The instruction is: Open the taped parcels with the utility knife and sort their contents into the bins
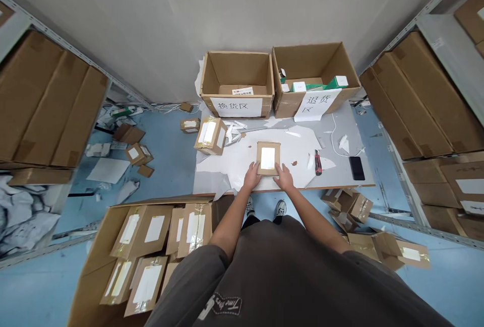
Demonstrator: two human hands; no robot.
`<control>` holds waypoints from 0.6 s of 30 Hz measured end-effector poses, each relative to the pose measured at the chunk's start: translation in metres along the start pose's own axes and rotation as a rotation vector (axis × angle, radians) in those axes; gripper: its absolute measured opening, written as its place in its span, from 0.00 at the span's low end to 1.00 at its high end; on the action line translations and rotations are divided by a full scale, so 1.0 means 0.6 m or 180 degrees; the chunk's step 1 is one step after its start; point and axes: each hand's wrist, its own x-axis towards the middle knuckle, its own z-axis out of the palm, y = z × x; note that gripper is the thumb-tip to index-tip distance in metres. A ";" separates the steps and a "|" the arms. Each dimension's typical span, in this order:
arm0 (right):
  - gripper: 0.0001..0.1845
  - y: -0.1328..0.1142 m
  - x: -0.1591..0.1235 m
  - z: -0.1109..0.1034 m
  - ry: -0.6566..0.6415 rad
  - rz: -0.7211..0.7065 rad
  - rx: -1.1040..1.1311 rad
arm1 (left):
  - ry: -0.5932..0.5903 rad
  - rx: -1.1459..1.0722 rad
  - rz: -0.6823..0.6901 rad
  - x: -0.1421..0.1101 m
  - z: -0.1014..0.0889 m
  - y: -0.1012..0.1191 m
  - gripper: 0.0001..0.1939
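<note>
A small cardboard box with a white label lies at the front of the table. My left hand grips its near left corner, and my right hand grips the near right corner. To the right of it lies a red and black box cutter. A taped, labelled carton stands to the left, beside crumpled paper scraps. Much of the tabletop is covered by torn white paper.
Two big open boxes with handwritten signs, a left one and a right one, stand along the back. A phone lies at the right. A large carton of parcels is at my left; emptied boxes lie on the floor at right.
</note>
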 end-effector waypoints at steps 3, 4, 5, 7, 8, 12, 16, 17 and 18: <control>0.47 0.023 0.007 0.008 -0.0241 0.0080 0.0119 | -0.0063 0.0258 -0.0027 0.003 0.014 0.025 0.42; 0.46 0.025 0.010 0.013 -0.0220 0.0031 0.0149 | -0.0062 0.0309 -0.0060 0.005 0.019 0.031 0.42; 0.44 0.025 0.013 0.018 -0.0147 -0.0008 0.0168 | -0.0040 0.0337 -0.0106 0.006 0.024 0.036 0.43; 0.41 0.020 0.016 0.028 0.0043 -0.0052 0.0188 | 0.0044 0.0318 -0.0212 0.007 0.032 0.039 0.44; 0.40 0.018 0.017 0.031 0.0116 -0.0077 0.0195 | 0.0097 0.0267 -0.0245 0.007 0.035 0.038 0.45; 0.37 0.006 0.012 0.020 0.0349 -0.0238 0.0197 | 0.0361 -0.0162 -0.0137 0.005 0.034 0.027 0.44; 0.34 -0.014 0.009 -0.013 0.0761 -0.0671 0.0140 | 0.0543 -0.0716 0.0075 0.003 0.025 0.013 0.39; 0.34 -0.021 0.009 -0.020 0.0831 -0.0808 0.0122 | 0.0540 -0.0877 0.0050 0.003 0.024 0.010 0.39; 0.34 -0.030 0.010 -0.023 0.0872 -0.0920 0.0100 | 0.0506 -0.1035 -0.0024 0.003 0.024 0.007 0.39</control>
